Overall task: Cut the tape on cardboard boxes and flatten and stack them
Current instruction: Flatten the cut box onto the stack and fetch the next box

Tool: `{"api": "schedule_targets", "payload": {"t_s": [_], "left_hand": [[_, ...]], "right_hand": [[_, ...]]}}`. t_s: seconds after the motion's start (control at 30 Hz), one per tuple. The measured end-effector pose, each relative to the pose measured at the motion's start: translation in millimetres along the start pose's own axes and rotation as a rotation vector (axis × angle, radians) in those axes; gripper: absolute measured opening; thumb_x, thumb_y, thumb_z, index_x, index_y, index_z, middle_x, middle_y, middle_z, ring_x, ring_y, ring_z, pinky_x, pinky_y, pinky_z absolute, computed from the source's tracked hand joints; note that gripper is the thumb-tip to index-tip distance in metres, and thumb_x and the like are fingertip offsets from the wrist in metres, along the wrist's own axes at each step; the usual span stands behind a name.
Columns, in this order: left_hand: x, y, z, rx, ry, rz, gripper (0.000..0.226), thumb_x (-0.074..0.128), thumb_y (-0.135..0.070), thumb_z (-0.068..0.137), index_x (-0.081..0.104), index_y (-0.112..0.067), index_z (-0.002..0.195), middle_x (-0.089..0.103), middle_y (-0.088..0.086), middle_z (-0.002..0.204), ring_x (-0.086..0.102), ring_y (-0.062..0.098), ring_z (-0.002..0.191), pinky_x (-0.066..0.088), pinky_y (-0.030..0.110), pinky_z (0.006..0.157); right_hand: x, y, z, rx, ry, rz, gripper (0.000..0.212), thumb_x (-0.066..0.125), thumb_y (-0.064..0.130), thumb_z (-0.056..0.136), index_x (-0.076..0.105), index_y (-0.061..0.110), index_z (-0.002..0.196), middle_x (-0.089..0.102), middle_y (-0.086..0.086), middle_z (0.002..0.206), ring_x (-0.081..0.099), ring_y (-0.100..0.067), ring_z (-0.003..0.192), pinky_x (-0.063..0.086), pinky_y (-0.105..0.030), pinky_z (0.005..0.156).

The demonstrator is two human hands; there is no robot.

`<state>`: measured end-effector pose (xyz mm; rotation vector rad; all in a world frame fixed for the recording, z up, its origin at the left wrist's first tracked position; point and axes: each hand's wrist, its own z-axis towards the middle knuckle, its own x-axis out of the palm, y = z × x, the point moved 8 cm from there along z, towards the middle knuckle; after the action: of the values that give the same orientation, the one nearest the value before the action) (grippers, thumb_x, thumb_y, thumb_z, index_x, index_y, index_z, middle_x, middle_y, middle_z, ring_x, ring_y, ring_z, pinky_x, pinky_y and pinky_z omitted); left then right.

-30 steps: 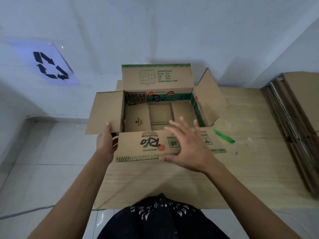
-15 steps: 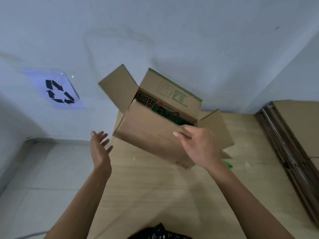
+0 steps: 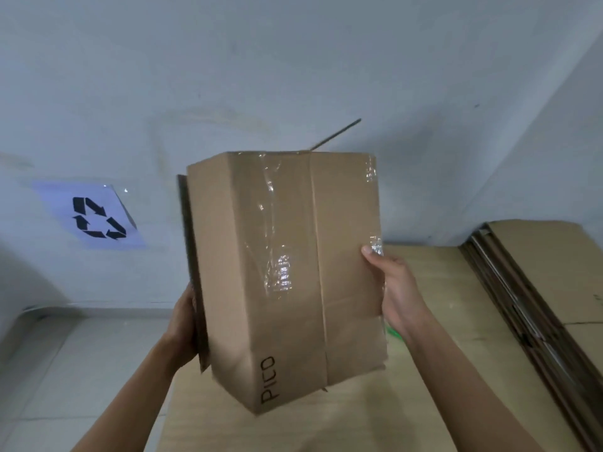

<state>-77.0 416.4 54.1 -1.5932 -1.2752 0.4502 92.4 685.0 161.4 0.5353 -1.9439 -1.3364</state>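
While the left grip (image 3: 184, 324), clasp hidden behind a flap (image 3: 192, 272) so I cannot tell, steadies the cardboard box (image 3: 346, 272) aloft, tape (image 3: 277, 223) facing me, the right grip (image 3: 396, 288) clamping its edge should set it squarely on the desk (image 3: 440, 402).

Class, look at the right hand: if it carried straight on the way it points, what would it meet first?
The cardboard box: the right hand grips its right edge, thumb on the taped face, so it would probably press straight into the box.
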Motion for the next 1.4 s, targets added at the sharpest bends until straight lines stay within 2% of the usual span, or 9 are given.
{"api": "schedule_targets", "payload": {"t_s": [0.1, 0.3, 0.43, 0.6, 0.77, 0.97, 1.13, 1.27, 1.4], "left_hand": [[15.6, -1.1, -10.7, 0.006, 0.141, 0.038, 0.069, 0.02, -0.052, 0.105, 0.082, -0.024, 0.098, 0.077, 0.007, 0.091, 0.074, 0.019, 0.075, 0.06, 0.031, 0.061], [15.3, -13.6, -18.8, 0.028, 0.152, 0.155, 0.052, 0.044, -0.051, 0.102, 0.061, -0.01, 0.13, 0.07, 0.018, 0.119, 0.071, 0.019, 0.097, 0.052, 0.034, 0.079], [4.9, -10.2, -19.8, -0.029, 0.022, 0.184, 0.043, 0.036, -0.032, 0.103, 0.065, -0.005, 0.088, 0.069, 0.009, 0.066, 0.064, 0.019, 0.056, 0.042, 0.036, 0.061], [0.0, -5.0, -19.4, -0.028, -0.101, 0.157, 0.04, 0.036, -0.03, 0.101, 0.067, -0.006, 0.097, 0.07, 0.019, 0.09, 0.062, 0.03, 0.081, 0.044, 0.039, 0.072], [16.0, -1.9, -29.5, -0.042, -0.094, 0.122, 0.039, 0.028, -0.025, 0.103, 0.064, -0.011, 0.106, 0.071, 0.017, 0.093, 0.064, 0.035, 0.085, 0.051, 0.043, 0.072], [8.4, -4.0, -36.8, -0.029, -0.141, 0.048, 0.033, 0.027, -0.023, 0.103, 0.059, -0.016, 0.106, 0.066, 0.018, 0.101, 0.062, 0.036, 0.088, 0.051, 0.046, 0.074], [0.2, -3.5, -25.3, -0.046, -0.209, -0.126, 0.029, 0.034, -0.022, 0.099, 0.06, -0.014, 0.11, 0.066, 0.017, 0.105, 0.063, 0.034, 0.088, 0.051, 0.044, 0.074], [9.8, -4.6, -20.6, -0.046, -0.205, -0.139, 0.027, 0.037, -0.022, 0.1, 0.057, -0.012, 0.114, 0.065, 0.013, 0.099, 0.062, 0.031, 0.084, 0.05, 0.043, 0.07], [9.3, -6.3, -11.9, -0.084, -0.224, -0.101, 0.021, 0.041, -0.02, 0.099, 0.059, -0.014, 0.107, 0.065, 0.015, 0.102, 0.062, 0.03, 0.084, 0.052, 0.044, 0.071]], "right_hand": [[-13.4, -24.7, 12.0, 0.046, -0.092, 0.002, 0.037, 0.072, 0.029, 0.083, 0.072, -0.001, 0.105, 0.075, -0.014, 0.1, 0.072, -0.025, 0.094, 0.056, -0.034, 0.08], [-41.5, -56.8, 23.6, 0.094, -0.182, -0.04, 0.028, 0.069, 0.029, 0.092, 0.074, 0.004, 0.104, 0.076, -0.013, 0.106, 0.071, -0.029, 0.104, 0.056, -0.038, 0.086], [-58.2, -39.0, 30.4, -0.092, -0.407, -0.567, 0.033, 0.07, 0.041, 0.091, 0.064, 0.017, 0.112, 0.07, -0.006, 0.107, 0.067, -0.023, 0.101, 0.049, -0.031, 0.08], [-12.9, 1.5, 23.2, -0.534, -0.313, -1.307, 0.051, 0.07, 0.027, 0.091, 0.05, 0.031, 0.138, 0.052, 0.0, 0.13, 0.051, -0.02, 0.12, 0.043, -0.042, 0.101], [22.2, -23.3, 1.4, -0.318, 0.118, -0.942, 0.047, 0.043, 0.047, 0.104, 0.043, 0.034, 0.149, 0.039, 0.01, 0.155, 0.033, -0.003, 0.143, 0.025, -0.03, 0.12], [25.7, 1.9, -24.9, -0.443, 0.139, -1.033, 0.057, 0.045, 0.057, 0.099, 0.041, 0.032, 0.15, 0.039, 0.015, 0.153, 0.035, 0.002, 0.139, 0.033, -0.033, 0.117], [1.7, -11.8, -27.1, -0.34, 0.258, -1.339, 0.107, 0.066, 0.082, 0.065, 0.022, 0.044, 0.155, 0.006, 0.024, 0.164, 0.004, -0.005, 0.151, 0.019, -0.046, 0.124], [-21.0, -18.3, -7.0, -0.363, 0.226, -1.487, 0.121, 0.083, 0.066, 0.061, 0.01, 0.049, 0.156, -0.013, 0.023, 0.163, 0.002, -0.01, 0.152, 0.02, -0.042, 0.119], [-43.3, -21.0, 0.0, -0.367, 0.069, -1.027, 0.07, 0.078, 0.029, 0.085, 0.046, 0.036, 0.147, 0.031, 0.016, 0.157, 0.029, 0.003, 0.142, 0.031, -0.03, 0.118]]}}
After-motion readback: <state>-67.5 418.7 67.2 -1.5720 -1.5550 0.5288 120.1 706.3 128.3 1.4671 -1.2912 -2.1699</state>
